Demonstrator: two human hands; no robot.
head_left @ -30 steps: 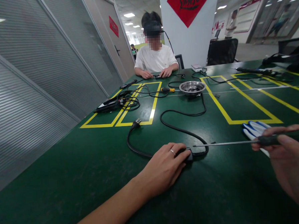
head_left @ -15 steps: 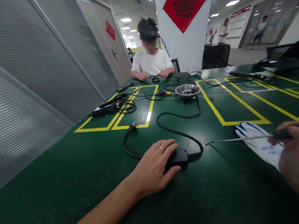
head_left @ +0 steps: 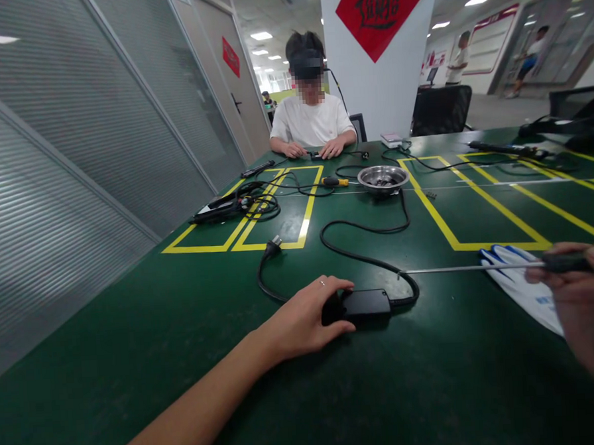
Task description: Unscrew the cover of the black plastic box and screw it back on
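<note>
My left hand is curled around the left end of a black power adapter lying on the green table, thumb on the near side and fingers on the far side. A black cable leaves the adapter's right end; from the left end another runs to a two-pin plug. At the right edge, my right hand grips a long screwdriver by its dark handle. Its shaft points left, with the tip over the cable loop right of the adapter. Whether the tip touches the cable I cannot tell.
A white glove with blue trim lies beneath the screwdriver. Beyond are a metal bowl with small dark parts, a yellow-black screwdriver, and coiled cables. Across the table sits a person in a white shirt.
My left hand has slid toward the adapter's left end, uncovering more of its top. The screwdriver tip has risen over the cable; the dark bit seen at it before no longer shows clearly. The view shifted slightly.
</note>
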